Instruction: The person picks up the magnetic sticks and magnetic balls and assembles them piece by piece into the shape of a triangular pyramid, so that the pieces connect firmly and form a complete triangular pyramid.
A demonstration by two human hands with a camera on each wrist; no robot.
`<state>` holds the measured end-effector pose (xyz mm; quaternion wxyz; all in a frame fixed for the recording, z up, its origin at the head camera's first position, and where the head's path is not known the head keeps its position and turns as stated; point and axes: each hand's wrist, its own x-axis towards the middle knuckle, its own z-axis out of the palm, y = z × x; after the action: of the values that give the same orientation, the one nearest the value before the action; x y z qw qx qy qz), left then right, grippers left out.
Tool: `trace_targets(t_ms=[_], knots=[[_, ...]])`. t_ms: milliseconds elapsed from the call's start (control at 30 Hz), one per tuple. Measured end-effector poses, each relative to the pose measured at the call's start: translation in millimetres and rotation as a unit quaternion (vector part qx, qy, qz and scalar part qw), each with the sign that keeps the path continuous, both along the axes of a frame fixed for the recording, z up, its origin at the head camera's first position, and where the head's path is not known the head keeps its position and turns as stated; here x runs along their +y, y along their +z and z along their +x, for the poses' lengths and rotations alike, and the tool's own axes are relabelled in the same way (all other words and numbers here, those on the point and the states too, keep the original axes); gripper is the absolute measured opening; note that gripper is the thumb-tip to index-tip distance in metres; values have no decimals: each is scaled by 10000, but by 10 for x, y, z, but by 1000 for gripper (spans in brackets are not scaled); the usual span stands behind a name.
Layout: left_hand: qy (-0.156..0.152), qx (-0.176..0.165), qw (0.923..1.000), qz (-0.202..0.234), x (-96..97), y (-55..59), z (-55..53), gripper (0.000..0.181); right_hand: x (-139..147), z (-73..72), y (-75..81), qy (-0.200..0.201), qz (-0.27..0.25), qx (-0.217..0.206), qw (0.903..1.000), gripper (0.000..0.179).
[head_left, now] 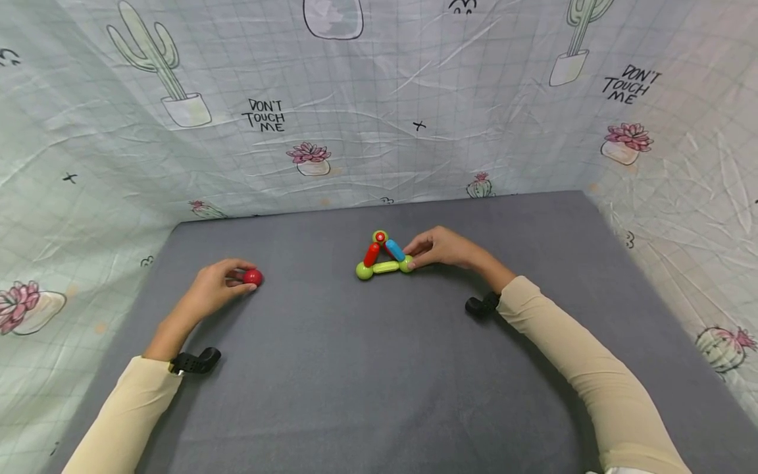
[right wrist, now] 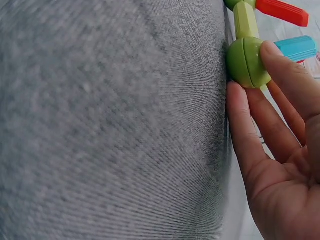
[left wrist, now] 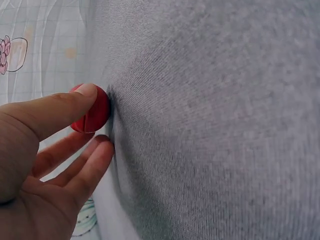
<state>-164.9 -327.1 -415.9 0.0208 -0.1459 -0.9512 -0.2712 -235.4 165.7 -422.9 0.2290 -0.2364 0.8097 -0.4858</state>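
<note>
My left hand [head_left: 216,286] pinches a red ball [head_left: 253,277] between thumb and fingers, low over the cloth; a seam shows on the ball [left wrist: 92,110]. With my right hand [head_left: 444,247] I hold the right-hand green ball [right wrist: 245,62] of a small triangle of balls and rods. A light green rod [head_left: 386,267] joins it to a left green ball [head_left: 364,270]. From these two balls rise a blue rod [head_left: 395,250] and a red rod [head_left: 371,255]. The far green ball [head_left: 374,236] has a red rod end [head_left: 380,236] pointing up. Another red rod is partly hidden behind the blue one.
Grey cloth [head_left: 320,368] covers the table. Behind and at the sides hangs a pale curtain [head_left: 367,158] printed with cacti. A black wrist camera [head_left: 198,361] is strapped to my left wrist, another black wrist camera [head_left: 482,305] to my right.
</note>
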Motion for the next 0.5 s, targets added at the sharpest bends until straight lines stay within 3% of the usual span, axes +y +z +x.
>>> trace_targets(t_ms=[500], knots=[[-115, 238, 9996, -14, 47, -30, -8, 31, -5, -1, 12, -51, -8, -106, 9999, 35]])
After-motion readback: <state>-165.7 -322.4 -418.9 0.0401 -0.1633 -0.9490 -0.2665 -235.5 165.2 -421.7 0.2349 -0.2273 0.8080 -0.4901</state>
